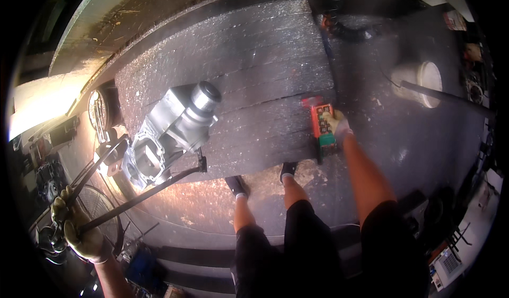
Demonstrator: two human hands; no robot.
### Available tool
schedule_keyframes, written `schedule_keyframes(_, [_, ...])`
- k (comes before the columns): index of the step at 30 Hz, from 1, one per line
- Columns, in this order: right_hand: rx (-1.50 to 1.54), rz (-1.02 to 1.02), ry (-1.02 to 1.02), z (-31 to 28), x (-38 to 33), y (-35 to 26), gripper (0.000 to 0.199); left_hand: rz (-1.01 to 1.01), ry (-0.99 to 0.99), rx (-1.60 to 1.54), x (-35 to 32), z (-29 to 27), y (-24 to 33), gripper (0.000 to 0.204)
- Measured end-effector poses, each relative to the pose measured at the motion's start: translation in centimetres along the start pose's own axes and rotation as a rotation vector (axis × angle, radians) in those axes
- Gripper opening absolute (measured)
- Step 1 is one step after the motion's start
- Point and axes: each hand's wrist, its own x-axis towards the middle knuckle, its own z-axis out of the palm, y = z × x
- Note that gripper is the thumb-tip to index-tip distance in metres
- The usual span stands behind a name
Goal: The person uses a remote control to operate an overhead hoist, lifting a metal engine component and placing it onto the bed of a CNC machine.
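A: While the metal casting [169, 131], a pale machined housing with a round boss at its upper end, sits at the near-left edge of the dark slab [254, 64], black sling straps [132, 194] run from it down to the left hand [79, 229]. That gloved hand is closed tight around the gathered straps, low at the left.

B: And the other hand?

A: The right hand [336, 123], also gloved, is wrapped around an orange pendant remote [322, 125], held out over the slab's right part.

B: What might go wrong?

A: My judgement: the casting lies close to the slab's edge, so an uneven pull on the straps could tip or swing it toward the person's shoes [262, 178], which stand just below. A strap could also slip off its hook [201, 164].

B: Anything unclear?

A: How the straps fasten to the casting is hard to see; glare washes out its left side. Any hoist lies out of frame, and the dim edges hide the clutter.
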Motion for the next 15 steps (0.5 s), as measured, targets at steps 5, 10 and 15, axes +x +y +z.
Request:
schedule_keyframes(5, [-0.104,-0.074,-0.061,2.8,3.0,-2.8,0.019,-0.019,-0.044,0.111,0.2,-0.1,-0.7,0.045])
schedule_keyframes(10, [-0.148,-0.081,-0.062,3.9,4.6,-3.6,0.027,-0.028,0.042,0.134,0.0,1.0,-1.7,0.045])
schedule_keyframes(15, [-0.112,-0.079,-0.056,4.8,5.5,-3.7,0.028,-0.004,0.117,0.298,-2.8,6.8,-3.0,0.040])
